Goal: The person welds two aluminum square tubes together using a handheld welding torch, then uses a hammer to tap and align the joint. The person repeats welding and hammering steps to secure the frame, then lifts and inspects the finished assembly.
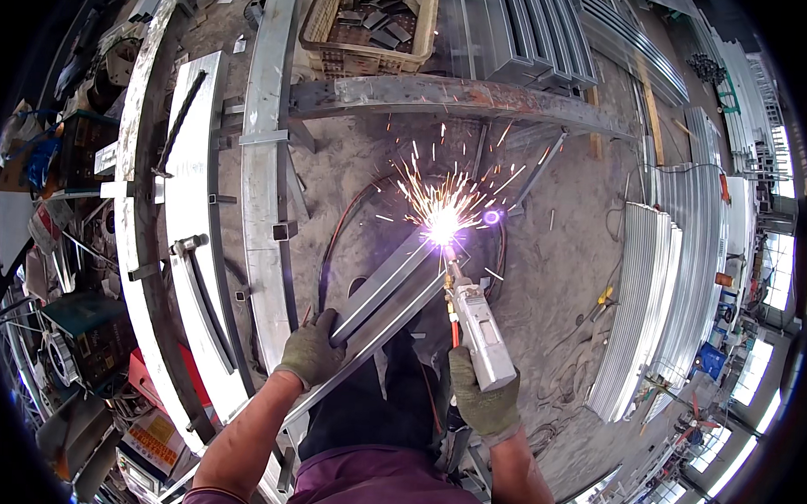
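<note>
Guiding the torch: the grey, boxy torch (487, 339) pointed up and slightly left, toward the bright arc (443, 225); a steady wrist and an even pace would probably have served best.
Bar at the arc: the metal bar (389, 285) slanted from the left hand (313, 348) up to the glare at its far end, with a second bar (401, 316) close along its lower right side.
Bracing: firm pressure at the near end seemed wise, since a slip there could have swung the far end off line.
Sparks: they fanned mostly upward, well apart from both gloves; fingers were best placed well back from the arc.
Right-hand grip: the right hand (486, 393) was curled closed around the torch's lower part, just below a red hose (456, 332).
Left-hand grip: gloved fingers rested against the metal bar's near end; how far they wrapped under it, I could not tell.
Glare: it hid whether torch and metal touched.
</note>
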`<action>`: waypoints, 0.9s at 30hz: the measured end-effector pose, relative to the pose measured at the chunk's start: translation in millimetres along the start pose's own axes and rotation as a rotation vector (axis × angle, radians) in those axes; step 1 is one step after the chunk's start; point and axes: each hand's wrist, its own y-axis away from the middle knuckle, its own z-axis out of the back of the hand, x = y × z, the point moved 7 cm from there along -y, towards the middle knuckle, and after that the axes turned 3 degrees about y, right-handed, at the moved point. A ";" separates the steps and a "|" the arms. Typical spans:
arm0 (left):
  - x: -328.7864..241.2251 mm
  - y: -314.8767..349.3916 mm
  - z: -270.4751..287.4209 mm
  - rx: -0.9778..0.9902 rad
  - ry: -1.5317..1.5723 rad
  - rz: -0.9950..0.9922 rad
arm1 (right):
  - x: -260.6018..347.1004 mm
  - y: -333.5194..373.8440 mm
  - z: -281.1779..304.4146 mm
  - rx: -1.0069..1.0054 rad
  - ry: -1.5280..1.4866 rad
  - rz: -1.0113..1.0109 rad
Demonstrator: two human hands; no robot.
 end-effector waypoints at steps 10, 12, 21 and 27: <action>3.1 -1.7 -2.8 -0.018 0.004 -0.001 | 1.6 3.8 1.1 0.000 0.008 0.040; 1.8 -1.1 -1.4 -0.015 0.006 -0.001 | 3.4 3.6 2.2 -0.007 -0.010 0.040; 5.2 -1.0 -2.9 -0.052 0.013 -0.015 | -1.2 7.2 1.4 -0.004 -0.004 0.067; 2.8 0.9 -0.5 -0.068 0.006 -0.033 | -21.1 13.2 2.4 0.064 -0.139 -0.112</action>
